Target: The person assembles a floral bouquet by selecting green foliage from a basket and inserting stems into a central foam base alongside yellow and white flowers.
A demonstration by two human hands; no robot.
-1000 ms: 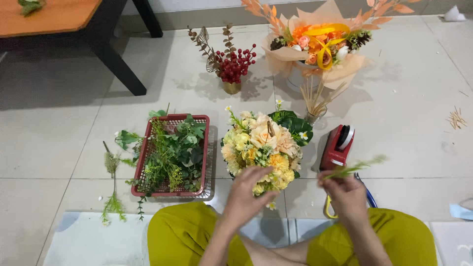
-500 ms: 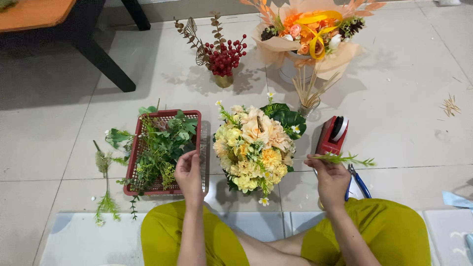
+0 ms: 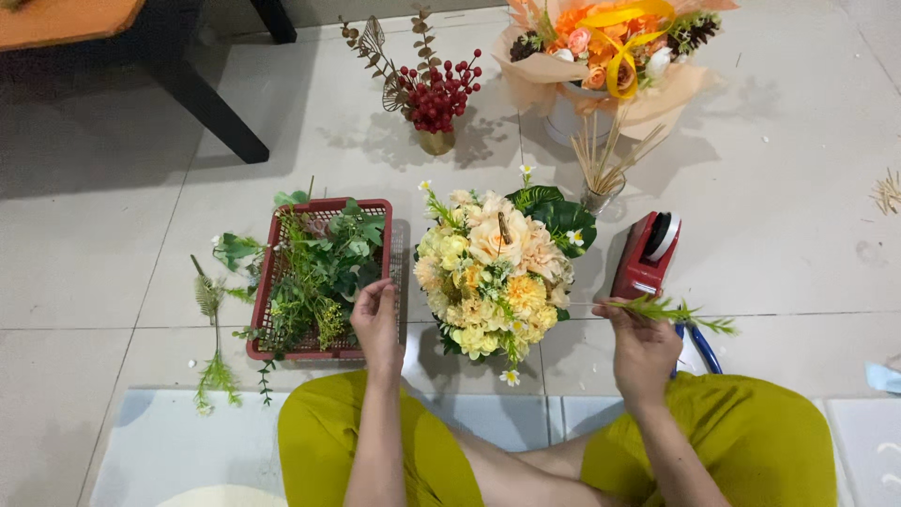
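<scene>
The left hand (image 3: 377,321) reaches into the near right corner of a red plastic basket (image 3: 282,349) full of green foliage (image 3: 319,272), fingers loosely curled over the leaves; whether it grips a stem cannot be told. The right hand (image 3: 642,343) pinches a thin green sprig (image 3: 680,311) between thumb and fingers, holding it level just right of the yellow and peach flower arrangement (image 3: 493,272), which stands on the tiled floor (image 3: 788,225) between the two hands.

Around them: loose fern stems (image 3: 214,310) lie left of the basket. A red tape dispenser (image 3: 646,253) sits just beyond the right hand, with blue-handled scissors (image 3: 699,345) partly hidden under that hand. A glass of wooden sticks (image 3: 601,174) stands behind the arrangement, touching its dark leaves. Farther back are a small gold vase of red berries (image 3: 434,103) and a wrapped orange bouquet (image 3: 605,56). A dark table leg (image 3: 211,113) crosses the far left.

Bare tiles lie open left of the ferns and right of the dispenser; the person's yellow-trousered knees (image 3: 751,441) close off the near edge.
</scene>
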